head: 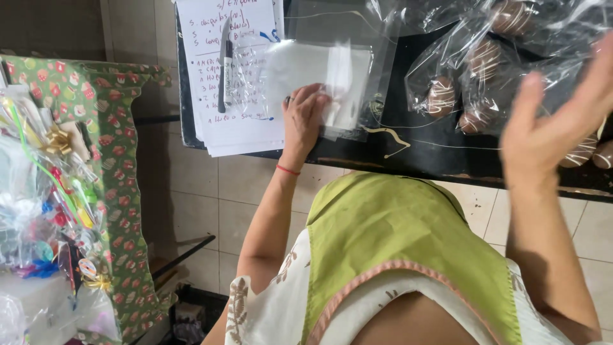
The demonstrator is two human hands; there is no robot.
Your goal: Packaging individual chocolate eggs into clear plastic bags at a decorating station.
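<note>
One left hand (305,114) presses clear bags (332,76); right hand (555,121) apart.

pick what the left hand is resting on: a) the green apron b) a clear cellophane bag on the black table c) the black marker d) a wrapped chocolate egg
b, the left hand lies flat on the clear cellophane bag on the black table, while the black marker sits apart on the paper sheets and the right hand is raised, open and empty, in front of the wrapped chocolate eggs.
</note>
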